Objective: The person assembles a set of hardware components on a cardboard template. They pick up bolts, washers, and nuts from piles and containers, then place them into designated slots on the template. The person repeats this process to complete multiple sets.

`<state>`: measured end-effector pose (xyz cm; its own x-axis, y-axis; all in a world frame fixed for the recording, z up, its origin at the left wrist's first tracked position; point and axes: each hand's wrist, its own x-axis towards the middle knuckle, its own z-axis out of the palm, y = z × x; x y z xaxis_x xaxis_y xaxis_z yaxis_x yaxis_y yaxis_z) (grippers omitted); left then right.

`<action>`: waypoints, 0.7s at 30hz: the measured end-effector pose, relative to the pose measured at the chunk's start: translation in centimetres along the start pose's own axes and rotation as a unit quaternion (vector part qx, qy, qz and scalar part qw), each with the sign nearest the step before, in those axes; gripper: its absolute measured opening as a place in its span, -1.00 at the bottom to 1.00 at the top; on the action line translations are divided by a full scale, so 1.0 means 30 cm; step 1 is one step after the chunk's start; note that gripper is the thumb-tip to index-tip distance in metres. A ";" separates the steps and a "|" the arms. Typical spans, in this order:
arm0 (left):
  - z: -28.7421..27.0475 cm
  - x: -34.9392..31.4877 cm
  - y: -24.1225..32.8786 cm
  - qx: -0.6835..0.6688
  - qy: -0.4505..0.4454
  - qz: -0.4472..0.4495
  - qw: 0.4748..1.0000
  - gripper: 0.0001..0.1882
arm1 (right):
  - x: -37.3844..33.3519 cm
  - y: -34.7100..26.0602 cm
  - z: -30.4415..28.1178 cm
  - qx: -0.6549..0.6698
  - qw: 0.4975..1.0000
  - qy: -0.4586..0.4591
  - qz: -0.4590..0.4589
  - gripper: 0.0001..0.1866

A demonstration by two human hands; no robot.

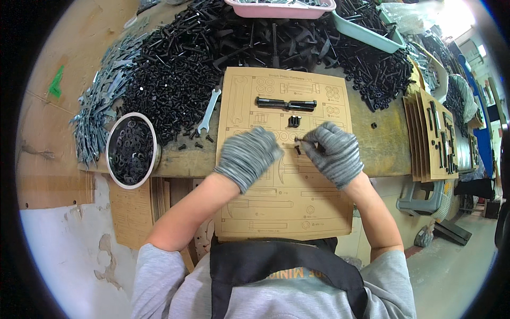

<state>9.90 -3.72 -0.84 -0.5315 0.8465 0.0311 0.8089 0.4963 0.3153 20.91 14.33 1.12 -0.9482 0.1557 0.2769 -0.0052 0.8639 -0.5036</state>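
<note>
A brown cardboard sheet (332, 210) printed with hardware outlines lies in front of me, its near part over the table edge. Toward its far side rest several long black bolts (286, 103), with a small group of short black bolts (294, 122) below them. Gloved in grey, my right hand (336, 153) is closed in a pinch, and a small black bolt (299, 140) sticks out at its fingertips. Another small bolt (297, 150) shows on the sheet just below. My left hand (248, 158), in a matching glove, hovers over the sheet's left side, its fingers smeared by motion.
A silver open-end wrench (209, 110) lies left of the sheet. Heaps of black bolts (164, 80) and grey wrenches (95, 111) cover the left. A white-rimmed tub (155, 159) holds black washers. Pink (281, 10) and mint (366, 36) trays stand behind. Filled cardboard sheets (417, 138) stand right.
</note>
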 end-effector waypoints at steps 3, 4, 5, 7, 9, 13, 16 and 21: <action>-0.015 0.034 -0.096 -0.048 0.056 -0.107 0.992 -0.66 | 0.115 -0.048 0.053 -0.135 0.988 0.022 -0.068 -0.90; -0.023 0.051 -0.104 -0.048 0.053 -0.127 0.989 -0.66 | 0.147 -0.042 0.085 -0.170 0.981 0.007 -0.088 -0.91; -0.031 0.055 -0.101 -0.038 0.054 -0.120 0.991 -0.66 | 0.167 -0.043 0.102 -0.179 0.979 -0.001 -0.100 -0.91; -0.028 0.049 -0.100 -0.017 0.052 -0.115 0.992 -0.66 | 0.196 -0.039 0.157 -0.190 0.973 -0.022 -0.128 -0.91; -0.027 0.042 -0.104 -0.033 0.052 -0.105 0.993 -0.67 | 0.201 -0.039 0.189 -0.201 0.971 -0.031 -0.125 -0.93; -0.010 0.044 -0.113 -0.070 0.049 -0.107 0.991 -0.70 | 0.186 -0.043 0.194 -0.180 0.974 -0.038 -0.131 -0.93; -0.007 0.025 -0.119 -0.061 0.074 -0.099 0.990 -0.70 | 0.176 -0.051 0.184 -0.204 0.970 -0.093 -0.093 -0.91; -0.108 -0.105 -0.251 -0.097 0.148 -0.178 0.968 -0.76 | 0.046 -0.060 0.021 -0.082 0.993 -0.088 0.008 -0.87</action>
<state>4.66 -10.76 -0.25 -0.8398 0.5222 0.1484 0.5138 0.6762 0.5280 19.42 12.70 1.90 -0.9885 0.0964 0.1164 0.0481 0.9307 -0.3627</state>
